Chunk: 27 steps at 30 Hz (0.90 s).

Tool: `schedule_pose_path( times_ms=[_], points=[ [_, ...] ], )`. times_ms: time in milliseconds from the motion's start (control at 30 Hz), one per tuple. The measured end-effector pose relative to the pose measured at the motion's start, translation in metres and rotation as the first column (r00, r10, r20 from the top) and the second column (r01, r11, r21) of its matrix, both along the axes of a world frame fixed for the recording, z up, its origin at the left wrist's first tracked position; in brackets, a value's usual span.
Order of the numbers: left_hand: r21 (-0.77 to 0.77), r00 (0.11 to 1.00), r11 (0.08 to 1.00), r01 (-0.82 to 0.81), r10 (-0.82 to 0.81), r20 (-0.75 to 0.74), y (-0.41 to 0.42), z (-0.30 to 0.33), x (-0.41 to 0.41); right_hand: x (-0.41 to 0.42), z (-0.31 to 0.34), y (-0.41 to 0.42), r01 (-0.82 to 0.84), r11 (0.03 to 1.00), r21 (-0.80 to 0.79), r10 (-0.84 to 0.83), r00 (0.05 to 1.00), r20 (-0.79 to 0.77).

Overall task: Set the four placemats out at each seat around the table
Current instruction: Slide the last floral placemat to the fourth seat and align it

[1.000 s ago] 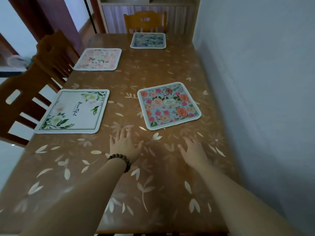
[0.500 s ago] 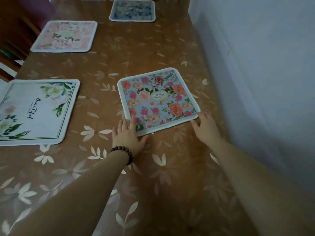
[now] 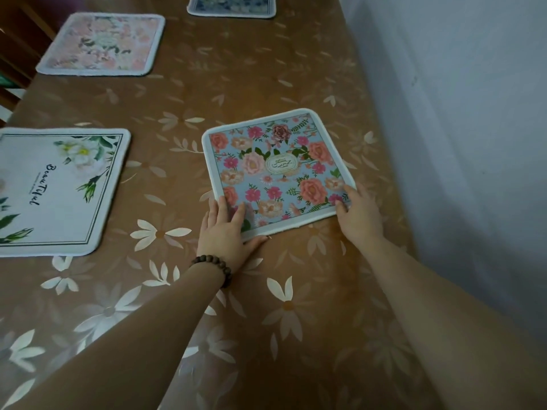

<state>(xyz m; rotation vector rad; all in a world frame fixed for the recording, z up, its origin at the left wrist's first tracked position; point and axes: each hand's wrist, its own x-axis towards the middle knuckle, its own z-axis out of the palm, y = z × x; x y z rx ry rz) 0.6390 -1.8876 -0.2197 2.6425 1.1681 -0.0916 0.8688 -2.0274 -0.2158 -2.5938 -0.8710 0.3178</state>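
A blue placemat with pink and orange roses lies skewed on the brown flowered table. My left hand grips its near left corner, fingers on top and thumb at the edge. My right hand holds its near right corner. A white placemat with green leaves and lettering lies at the left edge. A pale pink floral placemat sits farther back on the left. A dark blue placemat lies at the far end, partly cut off.
A light grey wall runs along the table's right side, close to the blue placemat. Dark wooden chair parts show at the upper left. A bead bracelet circles my left wrist.
Both hands moved forward from the bare table onto the near corners of the blue rose placemat and took hold of it. The camera moved closer and tilted down.
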Motion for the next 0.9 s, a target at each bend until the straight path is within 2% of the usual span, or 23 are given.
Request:
schedule_pose_path(
  times_ms=[333, 567, 667, 767, 900],
  points=[
    [-0.066, 0.998, 0.997, -0.051, 0.052, 0.021, -0.019, -0.001, -0.019, -0.049, 0.003, -0.024, 0.01, 0.997, -0.078, -0.009, 1.0, 0.008],
    [-0.095, 0.995, 0.992, -0.087, 0.082, -0.061, -0.037, 0.006, -0.061, -0.11, 0.007, -0.054, -0.049, 0.99, -0.132, 0.051, 0.999, 0.011],
    [-0.134, 0.995, 0.989, -0.066, 0.055, -0.081, -0.047, 0.01, -0.08, -0.142, 0.011, -0.061, -0.089, 0.986, -0.144, 0.084, 0.996, -0.037],
    [-0.169, 0.996, 0.984, -0.052, 0.038, -0.085, -0.056, 0.014, -0.098, -0.182, 0.016, -0.065, -0.168, 0.979, -0.119, 0.155, 0.982, -0.108],
    [-0.189, 0.996, 0.98, -0.06, 0.048, -0.07, -0.066, 0.018, -0.118, -0.243, 0.016, -0.058, -0.391, 0.919, -0.055, 0.382, 0.914, -0.135]
  ],
)
